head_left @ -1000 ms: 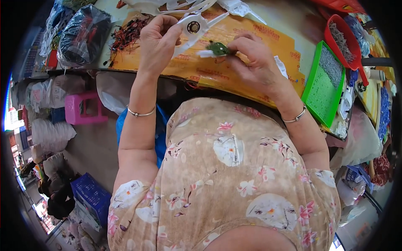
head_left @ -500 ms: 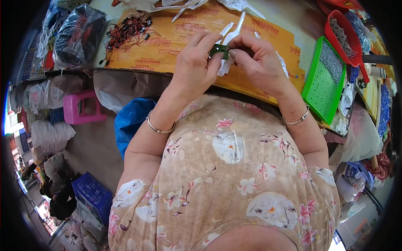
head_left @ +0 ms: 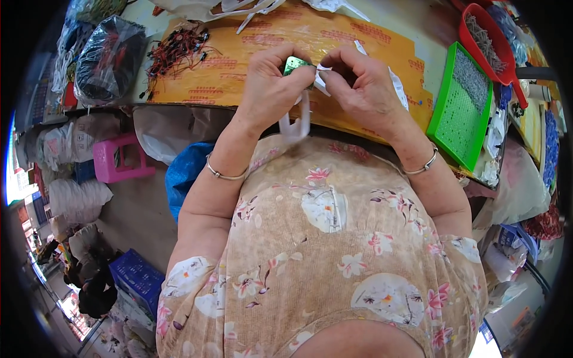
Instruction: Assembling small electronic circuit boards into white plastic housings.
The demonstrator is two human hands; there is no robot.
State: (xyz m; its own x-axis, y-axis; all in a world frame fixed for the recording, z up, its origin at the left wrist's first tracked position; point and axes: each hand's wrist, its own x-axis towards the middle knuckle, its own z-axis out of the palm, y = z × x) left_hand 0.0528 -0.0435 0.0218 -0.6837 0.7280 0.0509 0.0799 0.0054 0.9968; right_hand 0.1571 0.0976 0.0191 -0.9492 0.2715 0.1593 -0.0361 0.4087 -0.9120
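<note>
My left hand is closed on a small green circuit board, gripped between thumb and fingers. Close beside it, my right hand pinches the end of a white strip at the board's edge; its exact contact with the board is hidden by my fingertips. A pale looped length of strip, blurred, hangs below my left fingers over the table's front edge. Other white strips lie on the tabletop behind my right hand.
Orange sheeting covers the table. Red and black wires lie at the left, near a plastic-wrapped dark bundle. On the right are a green tray of small metal parts and a red scoop of pins. A pink stool stands below.
The board has tilted in my left hand, its brighter green face now showing. The white strip behind my hands has been pulled nearer, its loop now hanging below my left hand.
</note>
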